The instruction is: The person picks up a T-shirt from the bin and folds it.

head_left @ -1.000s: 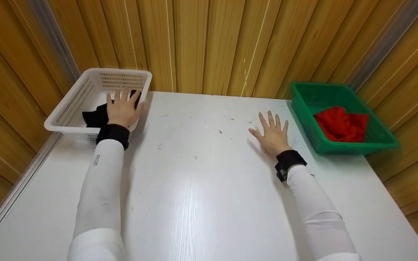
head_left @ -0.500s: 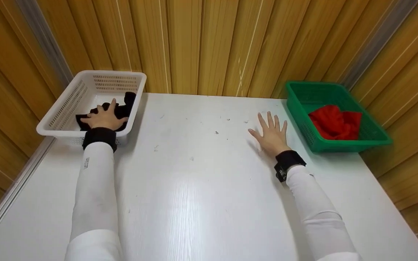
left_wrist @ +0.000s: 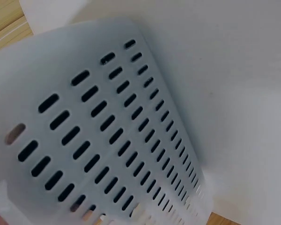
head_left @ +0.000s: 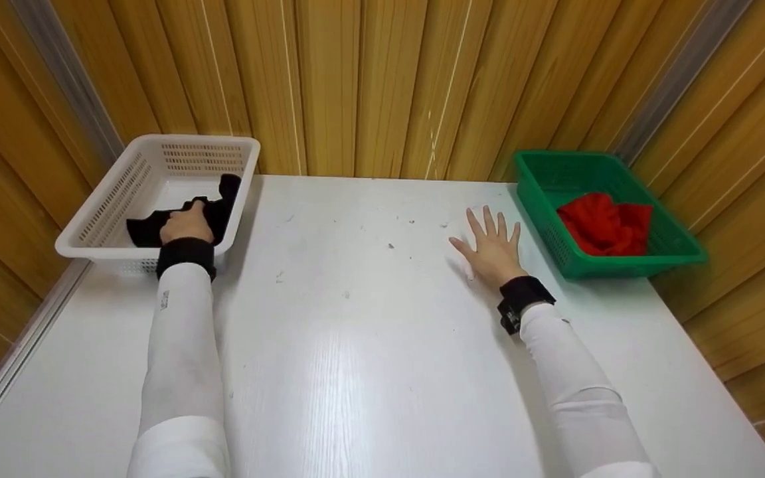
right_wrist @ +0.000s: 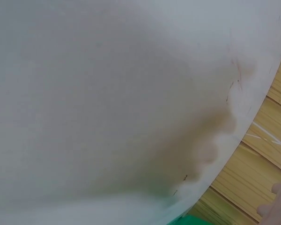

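Observation:
My left hand [head_left: 187, 224] reaches over the near rim of the white basket [head_left: 72, 243] and grips a black cloth [head_left: 147, 229] inside it, its fingers curled down into the fabric. The fingertips are hidden in the head view. In the left wrist view the slotted basket wall [left_wrist: 113, 149] fills much of the frame, with dark fabric behind the slots. My right hand [head_left: 494, 255] is spread with straight fingers over the table, left of the green basket [head_left: 558, 245], and holds nothing. A few of its fingers [right_wrist: 274, 206] show at the right wrist view's edge.
A crumpled red cloth [head_left: 605, 226] lies in the green basket. Between the two baskets stretches the white table [head_left: 356, 345], with small marks on its top. A wood-patterned wall [head_left: 356, 86] stands right behind the table.
My left hand has gone down and left into the white basket, and its spread fingers have curled into the black cloth. The right hand keeps its spread pose. The head view has shifted slightly.

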Demonstrator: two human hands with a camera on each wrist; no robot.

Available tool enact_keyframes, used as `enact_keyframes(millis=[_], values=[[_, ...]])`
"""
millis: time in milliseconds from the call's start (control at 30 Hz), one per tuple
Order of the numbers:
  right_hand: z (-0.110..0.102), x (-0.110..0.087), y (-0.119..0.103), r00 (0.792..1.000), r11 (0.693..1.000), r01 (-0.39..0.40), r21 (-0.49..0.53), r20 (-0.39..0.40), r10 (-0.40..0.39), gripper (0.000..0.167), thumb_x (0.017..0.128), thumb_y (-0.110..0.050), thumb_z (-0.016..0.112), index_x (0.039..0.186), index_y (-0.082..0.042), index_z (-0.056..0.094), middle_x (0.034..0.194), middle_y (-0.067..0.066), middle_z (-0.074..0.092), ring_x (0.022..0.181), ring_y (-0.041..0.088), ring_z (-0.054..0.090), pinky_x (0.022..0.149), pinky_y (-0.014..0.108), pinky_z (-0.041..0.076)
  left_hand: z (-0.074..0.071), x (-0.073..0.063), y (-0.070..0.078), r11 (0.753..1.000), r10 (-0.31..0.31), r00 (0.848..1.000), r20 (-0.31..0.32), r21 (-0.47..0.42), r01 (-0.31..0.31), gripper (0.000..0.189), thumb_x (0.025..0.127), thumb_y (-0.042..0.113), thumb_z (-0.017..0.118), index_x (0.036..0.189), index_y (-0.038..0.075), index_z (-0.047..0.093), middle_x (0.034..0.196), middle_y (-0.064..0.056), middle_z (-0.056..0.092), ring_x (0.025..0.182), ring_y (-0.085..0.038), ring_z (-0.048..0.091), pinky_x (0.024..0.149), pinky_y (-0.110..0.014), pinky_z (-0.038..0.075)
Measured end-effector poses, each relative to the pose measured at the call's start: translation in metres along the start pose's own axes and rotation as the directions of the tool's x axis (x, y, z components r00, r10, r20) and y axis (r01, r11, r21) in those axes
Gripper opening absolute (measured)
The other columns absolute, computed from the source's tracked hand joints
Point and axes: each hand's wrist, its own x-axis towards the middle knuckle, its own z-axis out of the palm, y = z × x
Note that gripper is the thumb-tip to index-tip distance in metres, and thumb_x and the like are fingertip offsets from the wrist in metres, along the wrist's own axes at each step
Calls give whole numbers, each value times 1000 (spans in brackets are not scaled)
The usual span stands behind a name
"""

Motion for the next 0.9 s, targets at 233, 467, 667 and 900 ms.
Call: enact_keyframes(millis=[233,467,667,900], values=[[-5,1,-1,1000,1000,-1,-10,-1,1,84,104,-66,36,167,-19,6,174,20,-2,160,48,-4,124,72,-12,1,3,-4,999,26,994,-103,34,-22,49,104,4,36,153,9,35,142,-46,48,129,-59,54,98,-64,53],[-7,0,0,1000,1000,-1,-13,-13,0,84,104,-65,36,167,-19,6,174,20,0,160,47,-3,124,71,-12,-1,4,-6,998,46,981,-187,56,-37,44,105,2,35,148,9,45,134,-44,55,120,-58,61,88,-63,56],[-5,-2,1,1000,1000,-4,-12,-11,4,84,104,-66,36,167,-19,6,174,20,1,161,47,-2,125,71,-10,-6,3,-8,999,37,974,-226,29,-31,45,105,0,36,148,10,47,133,-42,57,115,-58,63,80,-61,58],[-5,-2,3,1000,1000,-9,-1,0,9,84,104,-66,36,167,-20,5,174,19,-1,161,47,-5,124,70,-14,-17,-3,-12,999,53,967,-251,1,-54,53,102,-5,41,153,10,43,131,-40,59,109,-56,65,79,-60,58]])
